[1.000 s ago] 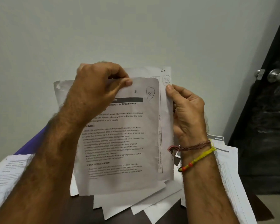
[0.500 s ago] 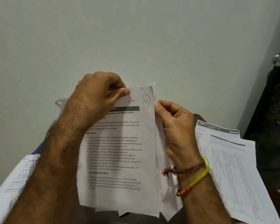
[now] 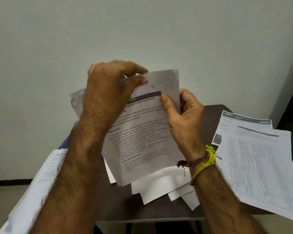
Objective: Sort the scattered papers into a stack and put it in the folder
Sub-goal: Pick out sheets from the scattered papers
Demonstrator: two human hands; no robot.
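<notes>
**Both hands hold a sheaf of papers upright above the table**

Nearest, below and outside the left forearm, a printed sheet (image 3: 46, 174) slopes off the left edge of the dark table (image 3: 118, 205). Under the right wrist, a fan of blank white sheets (image 3: 161, 186) lies on the tabletop, their corners poking out below the held bundle. To the right of the right forearm, a page of dense tables (image 3: 259, 168) rests flat, overlapping a form (image 3: 243, 120) with a dark header that lies farther back.

Between the hands, the sheaf of papers (image 3: 142, 137) stands raised off the table, tilted, its front page showing a dark title bar, printed paragraphs and a circled pen mark near the top right corner. The left hand (image 3: 108, 98) pinches the top edge of the front page between thumb and curled fingers. The right hand (image 3: 184, 119) grips the right edge — thumb pressed on the front of the page, fingers wrapped behind. The right wrist wears a yellow thread and a brown thread (image 3: 201, 159).

Behind the left forearm, a purple strip (image 3: 65, 143) shows — possibly the folder, though too little is visible to be sure. Farthest back is a plain pale wall (image 3: 142, 31).
</notes>
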